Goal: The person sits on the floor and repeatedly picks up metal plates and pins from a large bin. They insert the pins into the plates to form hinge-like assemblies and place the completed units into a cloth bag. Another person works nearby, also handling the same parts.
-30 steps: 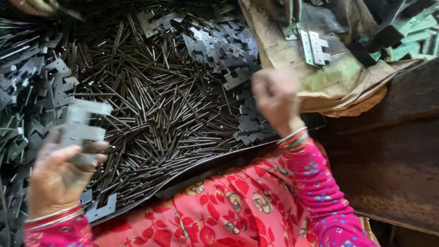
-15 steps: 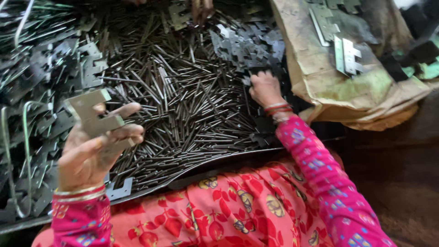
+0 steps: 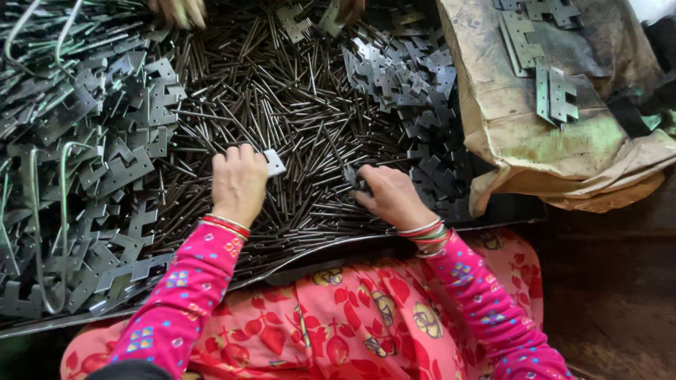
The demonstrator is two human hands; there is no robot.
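Head view: a pale hinge plate (image 3: 273,162) is held clenched in the left hand (image 3: 239,184), while thin steel pins (image 3: 296,134), lying just ahead, are pinched by the right hand (image 3: 391,197).

Hinge leaf (image 3: 274,162): small flat metal plate, pale grey, notched edge; mostly hidden in left hand (image 3: 239,184), one corner showing, over centre of pin heap.
Pins (image 3: 282,141): thin dark steel rods, loose pile, criss-crossed; right hand (image 3: 389,195) fingertips pressed into them.
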